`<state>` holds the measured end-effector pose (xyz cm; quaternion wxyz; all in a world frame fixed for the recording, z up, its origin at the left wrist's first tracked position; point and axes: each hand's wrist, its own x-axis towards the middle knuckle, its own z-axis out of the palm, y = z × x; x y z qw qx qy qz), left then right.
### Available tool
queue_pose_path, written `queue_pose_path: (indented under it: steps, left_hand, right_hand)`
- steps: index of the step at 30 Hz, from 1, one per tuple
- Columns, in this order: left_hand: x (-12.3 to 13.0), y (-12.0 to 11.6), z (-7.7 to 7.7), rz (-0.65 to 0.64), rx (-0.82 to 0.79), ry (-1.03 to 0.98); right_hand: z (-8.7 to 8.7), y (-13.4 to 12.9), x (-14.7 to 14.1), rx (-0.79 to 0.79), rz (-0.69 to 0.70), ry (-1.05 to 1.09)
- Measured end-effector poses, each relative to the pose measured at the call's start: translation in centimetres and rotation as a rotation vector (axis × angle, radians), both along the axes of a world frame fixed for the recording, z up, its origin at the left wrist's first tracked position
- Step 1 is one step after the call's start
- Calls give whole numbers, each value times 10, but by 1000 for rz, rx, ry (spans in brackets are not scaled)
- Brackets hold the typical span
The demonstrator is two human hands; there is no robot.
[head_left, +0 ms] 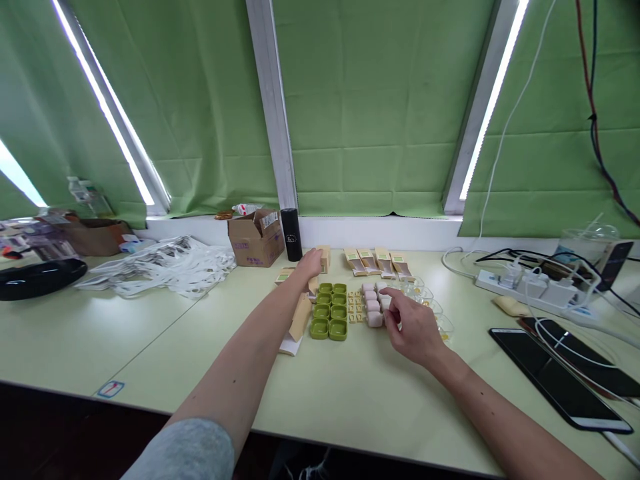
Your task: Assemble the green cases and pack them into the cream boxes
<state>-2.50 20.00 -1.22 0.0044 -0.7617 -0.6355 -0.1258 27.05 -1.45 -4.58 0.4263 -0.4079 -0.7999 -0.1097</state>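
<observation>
My left hand [313, 262] reaches far across the table. Its fingers are closed at the side of a small kraft-paper box [325, 259], and part of them is hidden. My right hand [413, 328] hovers at the pink and white blocks [373, 307], index finger stretched out over the white ones, thumb apart, nothing visible in its grip. Left of the blocks lie rows of small yellowish pieces [356, 308], then two columns of green square trays [337, 329]. Clear plastic cups [444, 325] are partly behind my right hand. Another kraft-paper piece [301, 317] rests beside my left forearm.
Several kraft-paper boxes [384, 263] stand at the back. Behind my left hand are a black bottle [291, 235] and a cardboard box [256, 239]. White straps [165, 267] lie left. Phones [555, 377], cables and a power strip [530, 290] occupy the right.
</observation>
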Motion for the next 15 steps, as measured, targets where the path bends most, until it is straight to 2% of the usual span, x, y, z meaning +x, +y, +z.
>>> queue_pose_path:
  steps: [5, 8, 11, 15]
  left_hand:
    - [-6, -10, 11, 12, 57, -109]
    - [-9, -27, 23, 15, 137, -210]
    - [-6, -57, 34, -7, 220, -307]
    - [11, -118, 44, -113, 278, -375]
  right_hand:
    - [2, -1, -1, 12, -3, -4]
    - [3, -2, -3, 18, -1, -2]
    - [2, -3, -4, 29, 5, -16]
    - [1, -5, -6, 49, 43, -51]
